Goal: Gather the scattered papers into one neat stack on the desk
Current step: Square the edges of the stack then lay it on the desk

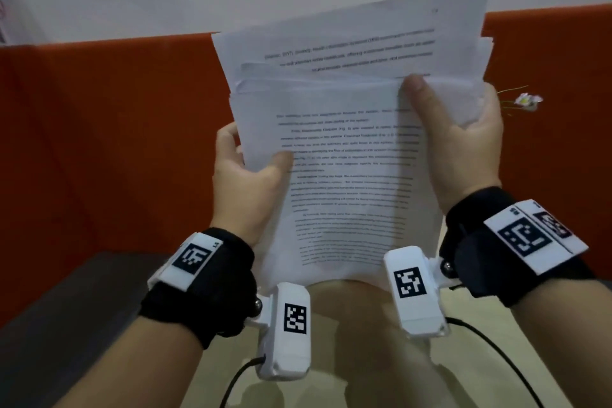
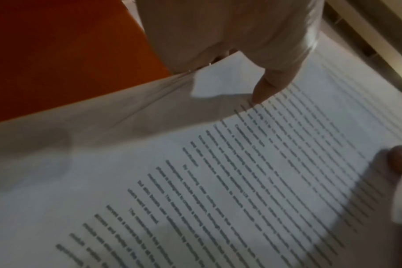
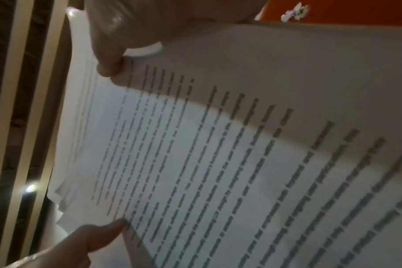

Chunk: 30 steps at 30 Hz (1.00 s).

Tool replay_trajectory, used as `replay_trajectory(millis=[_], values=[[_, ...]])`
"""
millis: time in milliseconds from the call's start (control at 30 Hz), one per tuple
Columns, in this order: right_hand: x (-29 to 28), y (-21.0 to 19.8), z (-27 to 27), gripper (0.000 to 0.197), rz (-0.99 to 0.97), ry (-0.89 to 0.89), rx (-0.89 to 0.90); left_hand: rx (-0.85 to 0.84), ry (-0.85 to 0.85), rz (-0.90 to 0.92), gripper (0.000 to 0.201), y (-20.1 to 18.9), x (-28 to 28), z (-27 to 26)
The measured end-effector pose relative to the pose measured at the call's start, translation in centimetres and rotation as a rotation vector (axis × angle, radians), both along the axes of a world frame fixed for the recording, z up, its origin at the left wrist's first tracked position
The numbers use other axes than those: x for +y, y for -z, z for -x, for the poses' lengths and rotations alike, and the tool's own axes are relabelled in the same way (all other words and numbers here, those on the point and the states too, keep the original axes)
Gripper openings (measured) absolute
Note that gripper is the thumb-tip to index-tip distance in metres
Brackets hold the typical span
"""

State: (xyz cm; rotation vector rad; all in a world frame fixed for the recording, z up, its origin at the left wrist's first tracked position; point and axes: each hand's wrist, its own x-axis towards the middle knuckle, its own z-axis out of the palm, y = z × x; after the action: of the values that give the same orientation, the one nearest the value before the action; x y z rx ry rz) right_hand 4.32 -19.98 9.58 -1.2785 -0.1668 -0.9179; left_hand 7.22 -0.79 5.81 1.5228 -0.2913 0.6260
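While both hands grip, papers (image 1: pixel 344 175) stand upright.

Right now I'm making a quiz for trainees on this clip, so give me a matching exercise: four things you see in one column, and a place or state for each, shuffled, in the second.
Things:
1. papers
2. left hand
3. right hand
4. partition

Places or states:
A. orange, standing behind the sheets
B. grips the sheets' left edge
C. held upright off the desk, top edges uneven
D. thumb laid on the front page, near the right edge

Pairs: 1-C, 2-B, 3-D, 4-A
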Motion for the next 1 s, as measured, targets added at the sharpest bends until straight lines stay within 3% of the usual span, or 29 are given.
replay_trajectory(millis=[167,367,500,600,700,800,900,1000], values=[[0.4,-1.1,0.0,0.048,-0.011,-0.014,-0.085,-0.027,-0.002,-0.018,0.043,-0.2,-0.3,0.0],[0.4,-1.1,-0.1,0.048,0.028,-0.039,-0.052,-0.057,-0.004,-0.082,0.043,-0.9,-0.6,-0.3],[-1.0,1.5,0.1,0.048,0.137,-0.129,0.15,0.042,0.028,-0.048,0.039,-0.8,0.1,-0.3],[-1.7,3.5,-0.1,0.03,0.158,-0.228,0.243,0.074,-0.017,-0.077,0.062,-1.2,0.1,0.4],[-2.0,3.9,-0.3,0.027,0.151,-0.272,0.252,-0.198,-0.391,-0.352,0.089,-3.6,0.0,1.7],[-1.9,3.5,-0.6,0.026,0.158,-0.326,0.243,-0.376,-0.575,-0.75,0.088,-7.3,-1.7,3.7],[-1.6,3.2,-0.6,0.031,0.195,-0.363,0.23,-0.283,-0.306,-1.195,0.077,-9.4,-3.6,3.5],[-1.6,3.2,-0.6,0.034,0.2,-0.355,0.211,-0.372,-0.141,-1.301,0.079,-9.8,-5.1,3.4]])
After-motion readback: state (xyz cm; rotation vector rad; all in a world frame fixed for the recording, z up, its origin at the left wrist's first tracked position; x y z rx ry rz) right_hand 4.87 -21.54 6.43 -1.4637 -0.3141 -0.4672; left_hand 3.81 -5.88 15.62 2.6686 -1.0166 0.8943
